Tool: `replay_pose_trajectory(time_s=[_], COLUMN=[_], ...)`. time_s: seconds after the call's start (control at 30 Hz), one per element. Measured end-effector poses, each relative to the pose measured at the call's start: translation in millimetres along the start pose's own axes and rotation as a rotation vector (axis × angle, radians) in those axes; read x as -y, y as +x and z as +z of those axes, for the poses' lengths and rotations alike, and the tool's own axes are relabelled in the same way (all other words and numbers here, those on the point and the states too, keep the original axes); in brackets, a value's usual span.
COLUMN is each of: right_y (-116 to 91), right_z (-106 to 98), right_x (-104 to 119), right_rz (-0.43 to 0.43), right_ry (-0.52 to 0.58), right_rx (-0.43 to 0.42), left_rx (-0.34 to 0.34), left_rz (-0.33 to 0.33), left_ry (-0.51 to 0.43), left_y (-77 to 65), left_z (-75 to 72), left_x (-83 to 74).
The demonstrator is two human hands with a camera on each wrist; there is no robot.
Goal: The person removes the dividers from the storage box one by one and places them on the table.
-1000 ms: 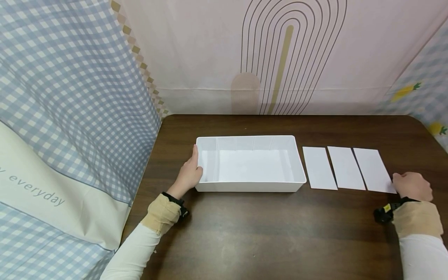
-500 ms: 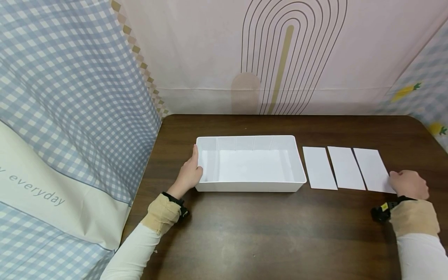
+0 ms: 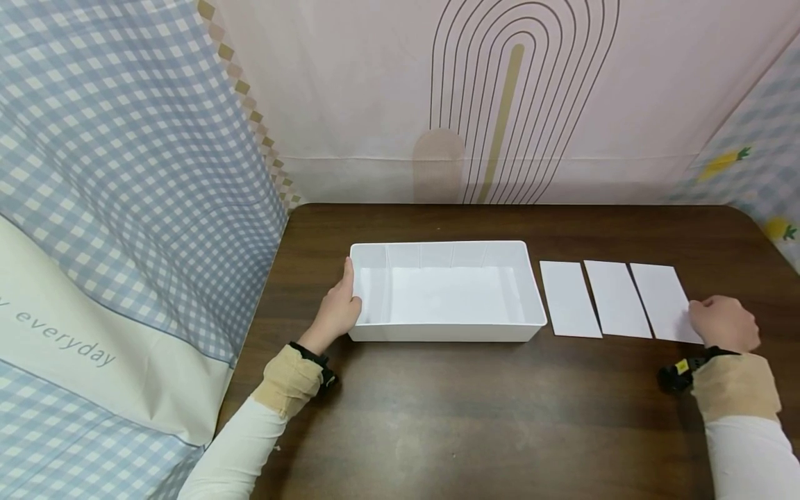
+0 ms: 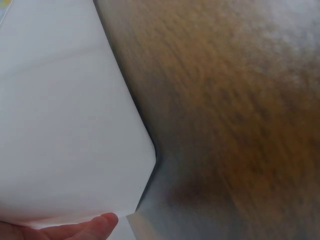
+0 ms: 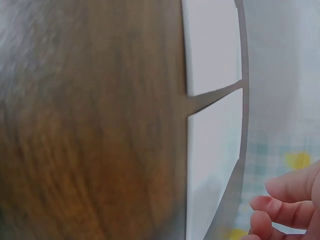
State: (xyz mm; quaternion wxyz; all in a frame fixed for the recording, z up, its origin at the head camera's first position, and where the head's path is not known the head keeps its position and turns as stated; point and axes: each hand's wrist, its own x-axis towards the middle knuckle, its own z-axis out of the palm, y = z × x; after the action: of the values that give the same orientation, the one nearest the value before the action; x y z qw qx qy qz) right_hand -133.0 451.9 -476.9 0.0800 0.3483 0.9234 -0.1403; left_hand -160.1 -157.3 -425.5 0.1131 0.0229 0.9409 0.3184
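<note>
A white, open-topped plastic bin [image 3: 446,332] lies lengthwise on the table in the head view. My left hand [image 3: 336,309] rests against its left end, the index finger straight along the outside. In the left wrist view, fingertips [image 4: 106,223] touch the white wall of the bin [image 4: 70,115]. Right of the bin, three flat white rectangular pieces lie in a row: a left piece [image 3: 570,298], a middle piece [image 3: 617,298] and a right piece [image 3: 664,298]. My right hand [image 3: 725,323] is at the right piece's near right edge, fingers loosely bent and holding nothing; whether it touches is unclear.
Everything stands on a dark brown wooden table [image 3: 487,410]. A pale printed cloth [image 3: 350,104] hangs behind its far edge. Blue-and-white checked cloth [image 3: 144,139] hangs along the left side, with more at the far right.
My right hand has moved a little to the left and away from me, over the right piece's edge. The left hand, bin and pieces stay as they were.
</note>
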Motion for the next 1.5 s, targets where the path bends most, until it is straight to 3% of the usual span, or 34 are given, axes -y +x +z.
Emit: replay_pose_trajectory(time_s=[0.2, 0.33, 1.5], right_y=[-46, -60, -91], right_z=[-32, -42, -66], right_x=[30, 40, 87], right_rz=[-0.063, -0.098, -0.279], right_ry=[0.094, 0.106, 0.152], right_rx=[0.047, 0.057, -0.044], left_rx=[-0.009, -0.015, -0.019], left_rz=[0.002, 0.013, 0.033], left_ry=[0.006, 0.006, -0.002], left_y=[0.4, 0.4, -1.8], left_z=[0.4, 0.4, 0.0], left_x=[-0.3, -0.4, -1.4])
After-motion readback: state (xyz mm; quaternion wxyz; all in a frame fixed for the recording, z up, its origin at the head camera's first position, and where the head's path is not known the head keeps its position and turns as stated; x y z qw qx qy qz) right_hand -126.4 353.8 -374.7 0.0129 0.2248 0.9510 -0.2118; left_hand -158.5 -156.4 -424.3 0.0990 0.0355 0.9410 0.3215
